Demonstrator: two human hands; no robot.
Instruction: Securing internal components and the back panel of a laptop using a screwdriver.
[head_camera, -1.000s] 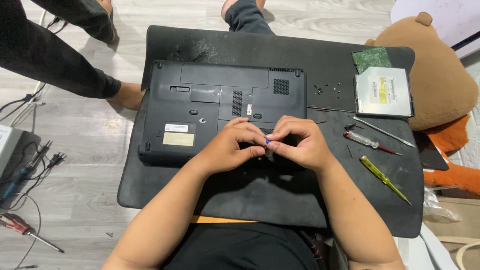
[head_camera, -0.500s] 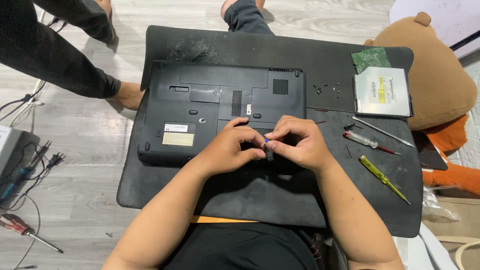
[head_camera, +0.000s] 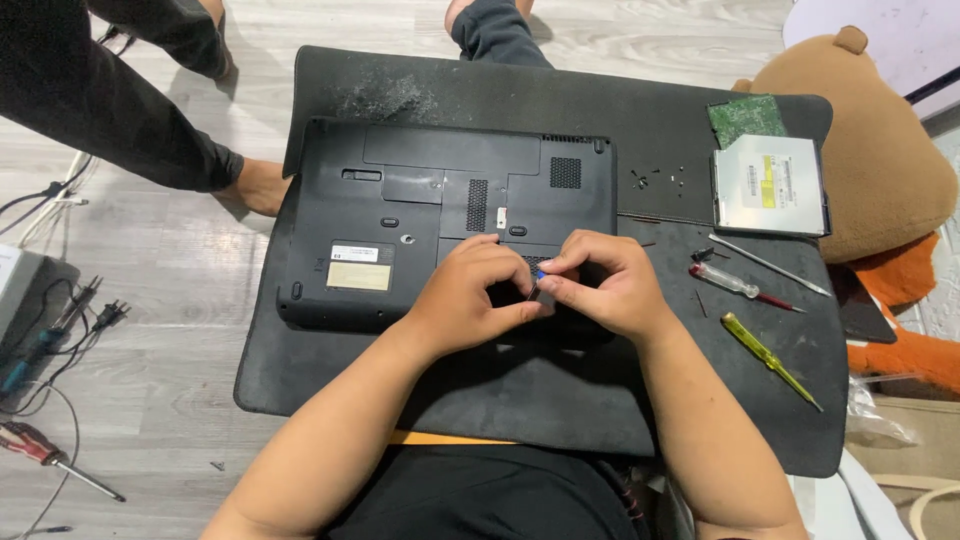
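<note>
Both hands, left hand and right hand, pinch closed around a small blue-tipped tool over the near edge of an upturned black laptop on a black mat; screwdrivers lie right.

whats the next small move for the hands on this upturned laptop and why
Probably keep both hands steady and work the small part free: the left hand and right hand pinch something tiny with a blue tip at the near edge of the laptop. What it is cannot be told.
</note>
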